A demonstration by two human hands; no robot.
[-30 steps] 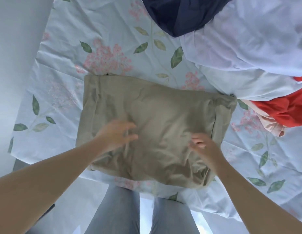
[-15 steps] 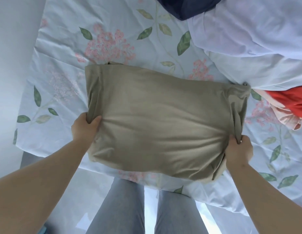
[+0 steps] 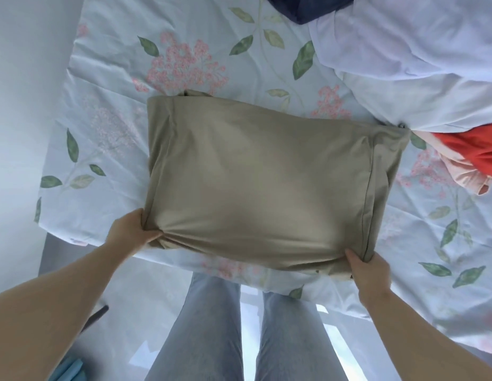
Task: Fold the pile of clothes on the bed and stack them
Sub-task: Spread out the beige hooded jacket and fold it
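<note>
The left hand (image 3: 132, 235) and right hand (image 3: 372, 270) each pinch a near corner of the folded khaki garment (image 3: 261, 182), which lies on the bed (image 3: 110, 111) just ahead of the fingers (image 3: 352, 257), probably to lift it flat, clear of the unfolded pile (image 3: 421, 78) beyond.
</note>
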